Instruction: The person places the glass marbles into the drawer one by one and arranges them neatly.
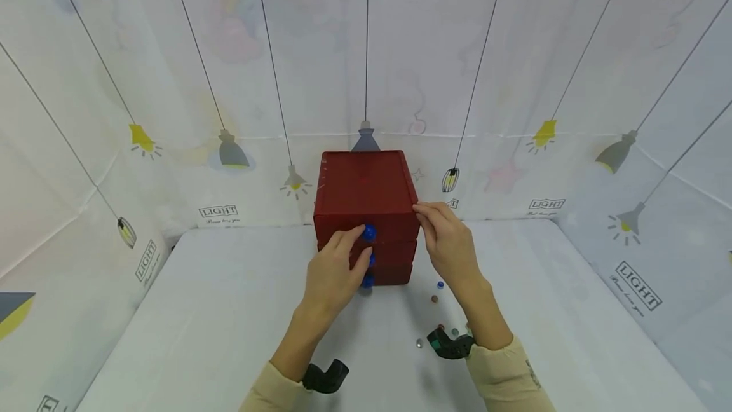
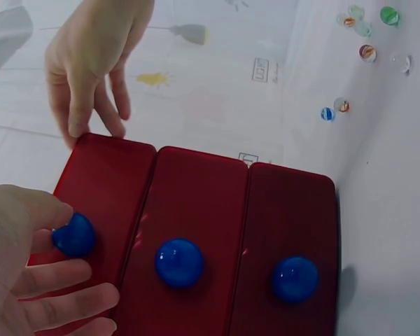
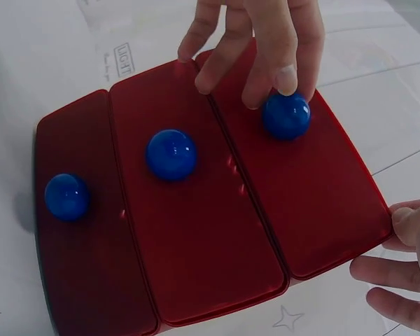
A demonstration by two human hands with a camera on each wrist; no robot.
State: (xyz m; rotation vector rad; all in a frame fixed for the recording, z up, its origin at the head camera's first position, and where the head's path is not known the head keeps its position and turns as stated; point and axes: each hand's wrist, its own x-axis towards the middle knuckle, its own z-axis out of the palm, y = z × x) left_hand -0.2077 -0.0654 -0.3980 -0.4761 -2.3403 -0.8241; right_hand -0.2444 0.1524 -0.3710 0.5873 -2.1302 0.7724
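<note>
A red three-drawer chest (image 1: pixel 366 186) stands at the back of the white table, and all three drawers look closed. My left hand (image 1: pixel 360 244) pinches the blue knob (image 2: pixel 75 234) of the top drawer between thumb and fingers. The middle knob (image 3: pixel 171 154) and the bottom knob (image 3: pixel 66 196) are free. My right hand (image 1: pixel 441 229) rests its straight fingertips against the chest's upper right edge and holds nothing. From the right wrist, the left fingers (image 3: pixel 266 49) curl over the top knob (image 3: pixel 287 115).
Several small glass marbles (image 1: pixel 437 291) lie loose on the table just right of the chest, near my right forearm; they are also in the left wrist view (image 2: pixel 364 52). White printed curtains close in the table on three sides.
</note>
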